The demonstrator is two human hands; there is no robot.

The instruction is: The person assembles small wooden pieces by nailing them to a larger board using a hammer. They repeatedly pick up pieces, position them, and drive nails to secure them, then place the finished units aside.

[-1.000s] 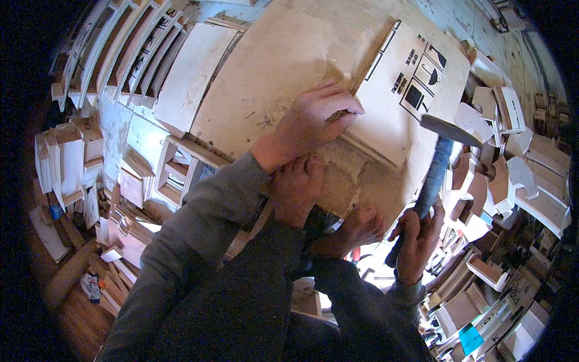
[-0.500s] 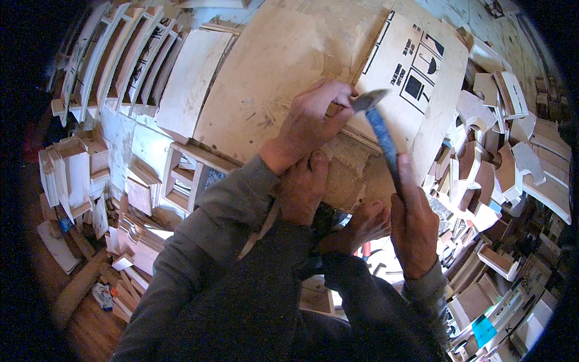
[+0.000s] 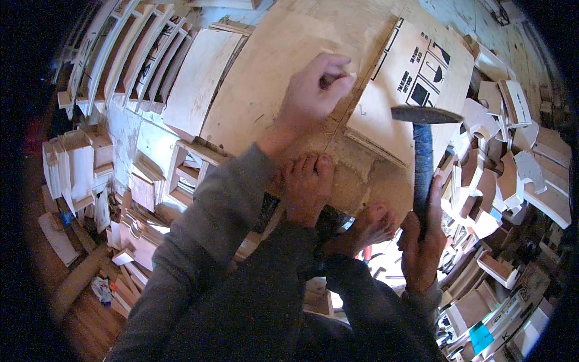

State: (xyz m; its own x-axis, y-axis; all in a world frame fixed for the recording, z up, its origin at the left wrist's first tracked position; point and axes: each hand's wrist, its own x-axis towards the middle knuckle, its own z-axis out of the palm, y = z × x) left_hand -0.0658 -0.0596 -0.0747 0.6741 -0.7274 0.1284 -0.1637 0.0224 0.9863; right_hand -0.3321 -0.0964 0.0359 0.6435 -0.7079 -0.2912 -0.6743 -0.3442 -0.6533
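Note:
My right hand is wrapped round the dark blue handle of a hammer. The hammer's metal head hangs over a pale plywood board with black printed symbols. Left of that board, my left hand is raised over a large plywood panel, its fingers curled in and the thumb near the index finger. Whatever it pinches, if anything, is too small to make out. A few loose nails seem to lie on the panel. My bare feet press on the near end of the worn wood.
Curved wooden frames stand in a row at the far left. Box-like wooden pieces are stacked below them. Many curved cut-outs lie heaped on the right, and a turquoise piece sits at the lower right.
The hammer has swung right, away from my left hand, and its head now lies crosswise over the printed board. My left hand has lifted slightly and moved off the board's edge.

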